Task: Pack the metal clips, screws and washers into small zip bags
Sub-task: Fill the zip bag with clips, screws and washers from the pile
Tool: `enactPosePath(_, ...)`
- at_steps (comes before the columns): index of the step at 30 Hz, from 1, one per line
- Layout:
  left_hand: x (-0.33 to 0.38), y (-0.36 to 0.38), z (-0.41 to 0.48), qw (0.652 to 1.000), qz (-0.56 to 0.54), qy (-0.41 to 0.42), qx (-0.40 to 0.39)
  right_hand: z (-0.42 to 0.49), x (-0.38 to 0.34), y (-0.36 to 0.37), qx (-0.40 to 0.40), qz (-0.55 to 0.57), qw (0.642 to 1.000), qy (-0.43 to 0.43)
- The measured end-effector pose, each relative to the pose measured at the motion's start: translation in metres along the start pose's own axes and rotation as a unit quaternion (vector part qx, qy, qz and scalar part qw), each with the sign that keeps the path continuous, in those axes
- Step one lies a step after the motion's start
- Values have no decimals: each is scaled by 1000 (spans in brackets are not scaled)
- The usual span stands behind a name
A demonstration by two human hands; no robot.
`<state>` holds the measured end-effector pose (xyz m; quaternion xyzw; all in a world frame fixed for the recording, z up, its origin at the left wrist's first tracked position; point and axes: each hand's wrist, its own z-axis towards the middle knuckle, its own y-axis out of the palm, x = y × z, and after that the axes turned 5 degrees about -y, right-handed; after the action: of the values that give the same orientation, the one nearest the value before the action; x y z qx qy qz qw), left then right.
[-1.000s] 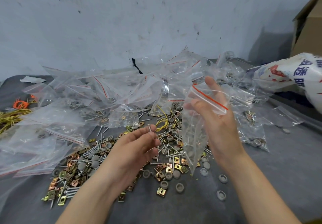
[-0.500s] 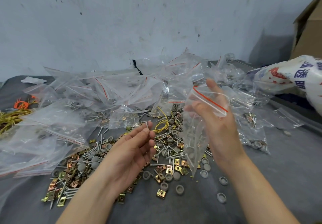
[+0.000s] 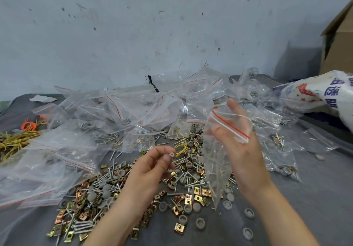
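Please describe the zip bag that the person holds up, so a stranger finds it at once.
Find the heap of clear plastic zip bags along the wall on the grey table. Before its right end, the right hand holds up one small clear zip bag with a red seal line. Only this bag hangs in the air, mouth open, some silver screws inside.

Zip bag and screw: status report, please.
Left hand pinches screw. Right hand holds zip bag, mouth open. Screw not yet inside. Nothing blocks the way.

Bags [image 3: 122,112] behind screws [image 3: 84,226] — wires [image 3: 17,142] (left).
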<state>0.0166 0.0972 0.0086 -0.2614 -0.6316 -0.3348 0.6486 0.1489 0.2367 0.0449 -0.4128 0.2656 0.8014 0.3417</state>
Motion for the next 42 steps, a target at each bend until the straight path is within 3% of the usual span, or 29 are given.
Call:
enactPosePath(3, -1, -3, -2, 992, 112, 56, -10, 0, 2, -2, -7, -3, 1000, 0)
enactPosePath(5, -1, 0, -5, 989, 123, 75, -20, -1, 2, -2, -2, -5, 1000, -2)
enactPosePath(12, -7, 4, -3, 993, 76, 73, -44, -1, 3, -4, -3, -10, 1000, 1)
enactPosePath(19, -10, 9, 4, 999, -37, -7, -22, 2, 7, -7, 4, -4, 1000, -4)
enactPosePath(30, -4, 5, 13, 995, -88, -24, 33, 0, 7, -6, -9, -3, 1000, -9)
enactPosePath(34, 34, 10, 13, 996, -14, 22, 83, 0, 8, -3, -22, 6, 1000, -4)
enactPosePath(37, 69, 14, 8, 987, 58, 104, 110, 0, 5, -1, -31, 8, 999, -11)
enactPosePath(42, 103, 28, -3, 959, 165, 217, 82, -5, 11, 4, -84, -36, 996, -8)
